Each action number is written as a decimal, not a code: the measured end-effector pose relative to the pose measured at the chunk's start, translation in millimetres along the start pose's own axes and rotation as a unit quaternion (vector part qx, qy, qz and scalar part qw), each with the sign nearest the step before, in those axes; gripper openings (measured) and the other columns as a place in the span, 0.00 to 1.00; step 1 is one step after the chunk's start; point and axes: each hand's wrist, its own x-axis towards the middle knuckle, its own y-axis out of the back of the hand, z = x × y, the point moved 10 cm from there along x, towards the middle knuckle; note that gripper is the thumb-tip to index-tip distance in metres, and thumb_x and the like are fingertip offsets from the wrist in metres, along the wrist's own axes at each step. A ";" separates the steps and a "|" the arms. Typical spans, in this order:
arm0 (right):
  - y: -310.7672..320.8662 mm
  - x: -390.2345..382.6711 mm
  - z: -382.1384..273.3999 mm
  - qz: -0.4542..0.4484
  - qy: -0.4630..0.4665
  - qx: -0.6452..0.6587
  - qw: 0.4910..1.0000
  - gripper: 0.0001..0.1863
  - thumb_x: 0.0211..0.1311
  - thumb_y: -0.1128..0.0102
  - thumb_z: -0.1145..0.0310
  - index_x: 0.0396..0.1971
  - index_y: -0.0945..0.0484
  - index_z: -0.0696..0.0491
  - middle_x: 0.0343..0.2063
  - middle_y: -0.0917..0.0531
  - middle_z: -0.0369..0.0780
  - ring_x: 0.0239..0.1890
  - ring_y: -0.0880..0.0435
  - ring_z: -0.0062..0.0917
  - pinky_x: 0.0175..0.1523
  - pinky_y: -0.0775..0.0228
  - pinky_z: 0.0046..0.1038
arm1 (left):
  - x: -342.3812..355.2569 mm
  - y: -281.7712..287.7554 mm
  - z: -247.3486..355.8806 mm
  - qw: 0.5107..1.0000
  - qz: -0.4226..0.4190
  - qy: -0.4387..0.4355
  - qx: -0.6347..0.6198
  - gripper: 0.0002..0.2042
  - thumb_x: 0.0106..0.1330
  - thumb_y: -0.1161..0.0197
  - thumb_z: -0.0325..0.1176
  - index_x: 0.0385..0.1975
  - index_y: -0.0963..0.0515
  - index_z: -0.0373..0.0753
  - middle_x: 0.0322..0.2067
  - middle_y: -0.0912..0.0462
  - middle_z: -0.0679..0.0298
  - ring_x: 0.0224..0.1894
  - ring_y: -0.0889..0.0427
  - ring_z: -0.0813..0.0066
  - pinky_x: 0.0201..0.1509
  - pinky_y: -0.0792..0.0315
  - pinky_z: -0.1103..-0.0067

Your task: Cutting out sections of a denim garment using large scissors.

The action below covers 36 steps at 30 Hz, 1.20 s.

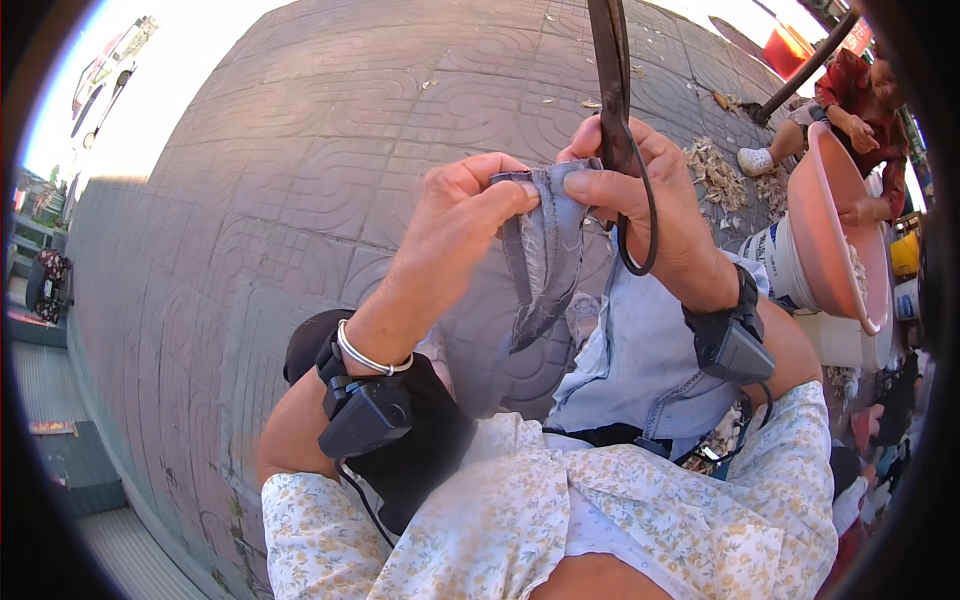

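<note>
In front of me hangs a narrow piece of grey-blue denim (545, 265) with frayed edges, tapering to a point at its lower end. My left hand (462, 205) pinches its upper left edge between thumb and fingers. At the top right of the piece, my right hand (655, 195) is closed with its thumb pressed on the cloth. That same hand also keeps hold of dark metal scissors (611, 80), blades pointing away from me and handle loop hanging below the fingers. A larger light-blue denim cloth (640, 340) lies over my right leg.
At right, a seated person in red (860, 95) works by a pink basin (830, 230) resting on a white bucket (775, 262). Pale scraps (716, 172) lie on the paving (300, 180). A dark pole (808, 68) slants nearby, and a black cloth (420, 440) covers my left leg.
</note>
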 end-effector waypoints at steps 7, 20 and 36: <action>-1.8 -2.8 10.4 0.018 -0.077 0.137 0.987 0.13 0.46 0.37 0.77 0.34 0.28 0.55 0.28 0.23 0.35 0.27 0.26 0.13 0.28 0.37 0.14 | -11.9 -3.7 4.9 0.991 0.025 -0.046 -0.125 0.05 0.59 0.45 0.28 0.33 0.25 0.36 0.27 0.22 0.70 0.29 0.27 0.87 0.34 0.34 0.86; -6.0 -2.1 -4.9 0.002 0.009 -0.003 1.000 0.12 0.47 0.37 0.77 0.34 0.26 0.56 0.29 0.24 0.31 0.31 0.27 0.11 0.36 0.35 0.14 | -21.8 3.5 14.2 0.989 0.109 -0.094 0.022 0.06 0.57 0.41 0.26 0.32 0.23 0.32 0.24 0.25 0.73 0.26 0.31 0.90 0.30 0.37 0.89; -11.3 1.6 7.6 0.011 -0.069 0.109 0.992 0.14 0.47 0.33 0.73 0.33 0.27 0.56 0.24 0.26 0.32 0.22 0.30 0.12 0.25 0.40 0.14 | -22.0 1.8 8.4 0.987 0.053 -0.043 -0.146 0.07 0.55 0.47 0.24 0.30 0.24 0.31 0.26 0.24 0.70 0.28 0.28 0.87 0.33 0.35 0.88</action>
